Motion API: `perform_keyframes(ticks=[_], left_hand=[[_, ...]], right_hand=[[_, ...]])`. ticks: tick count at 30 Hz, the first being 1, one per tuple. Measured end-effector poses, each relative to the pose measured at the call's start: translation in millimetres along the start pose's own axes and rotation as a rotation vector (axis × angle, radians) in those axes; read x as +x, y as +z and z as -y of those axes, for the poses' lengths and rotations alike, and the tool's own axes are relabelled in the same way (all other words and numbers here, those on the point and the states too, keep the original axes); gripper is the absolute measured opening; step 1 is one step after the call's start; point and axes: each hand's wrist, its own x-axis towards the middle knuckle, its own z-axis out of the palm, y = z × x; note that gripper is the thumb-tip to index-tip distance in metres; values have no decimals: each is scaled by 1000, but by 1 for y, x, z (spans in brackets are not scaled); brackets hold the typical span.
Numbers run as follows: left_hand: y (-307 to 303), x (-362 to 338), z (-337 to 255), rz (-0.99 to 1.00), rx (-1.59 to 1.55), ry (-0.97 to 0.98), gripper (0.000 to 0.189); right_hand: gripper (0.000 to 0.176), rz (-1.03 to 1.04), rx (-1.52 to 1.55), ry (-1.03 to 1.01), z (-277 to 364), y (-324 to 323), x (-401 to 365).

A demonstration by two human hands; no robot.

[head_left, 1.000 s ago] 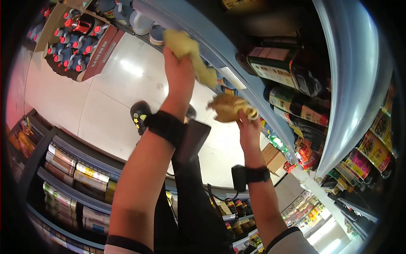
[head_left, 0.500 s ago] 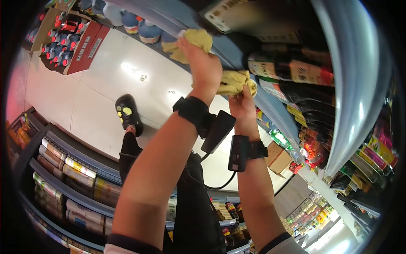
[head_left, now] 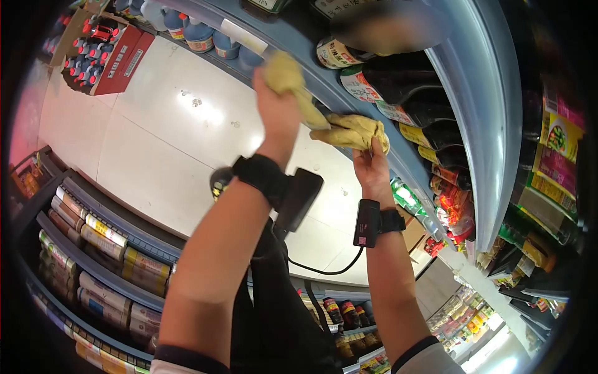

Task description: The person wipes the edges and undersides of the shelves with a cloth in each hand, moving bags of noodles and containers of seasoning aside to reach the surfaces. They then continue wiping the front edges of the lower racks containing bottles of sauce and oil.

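A yellow cloth (head_left: 352,132) stretches between my two hands along the front edge of a grey-blue shelf (head_left: 311,59). My left hand (head_left: 277,109), blurred by motion, is closed on one end of the cloth at the shelf's edge. Lower right, my right hand (head_left: 372,165) pinches the bunched other end, with the thumb on top. Dark bottles (head_left: 405,78) with white and yellow labels stand on the shelf beyond the cloth. Each wrist wears a black strap with a black box.
An open carton (head_left: 128,62) of red-capped bottles stands on the white floor (head_left: 162,137) at the upper left. Large jugs (head_left: 199,37) line the lower shelf. Packets fill another shelf (head_left: 143,243) at the lower left. Hanging packages (head_left: 554,156) are at the far right.
My left hand has moved slightly left and down with its end of the cloth. My right hand is a little further right and lower. The view has shifted along the shelf.
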Motion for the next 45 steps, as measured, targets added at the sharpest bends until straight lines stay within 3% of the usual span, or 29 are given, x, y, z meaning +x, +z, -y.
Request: perform_keyframes(ticks=[2,4,7,10,12,17,20,22,24,27,30,35,38,42,45], left_hand=[[-10,22,-17,-44,-33,-74,50],[-10,37,-17,38,-243,-51,53],[6,37,-11,87,-272,-86,65],[32,15,4,158,-152,23,66],[50,-2,10,-21,270,140,69],[86,-57,24,-69,215,192,67],[112,-104,48,-44,358,190,72],[137,-140,63,-89,393,296,74],[160,-179,77,-88,364,306,75],[191,-233,91,-81,310,327,77],[214,-284,107,-61,359,331,79],[215,-352,114,193,257,167,72],[199,-350,122,315,204,149,67],[177,-310,80,123,-254,-176,64],[179,-283,87,235,-53,-24,68]], right_hand=[[26,206,-66,69,-4,-3,3],[26,213,-78,64,-11,1,0],[27,232,-65,102,-21,1,-2],[27,291,-37,100,-17,-9,-1],[28,258,-82,46,-5,-14,-1],[29,283,-48,99,55,-80,29],[32,266,-57,113,108,-137,46],[33,322,-58,118,143,-175,55],[32,226,-61,111,177,-212,58],[30,342,-156,104,221,-271,71],[38,256,-216,68,248,-310,72],[39,191,-254,97,251,-342,63],[35,299,-209,101,240,-344,58],[37,284,-186,114,236,-337,46],[36,326,-177,117,237,-348,50]])
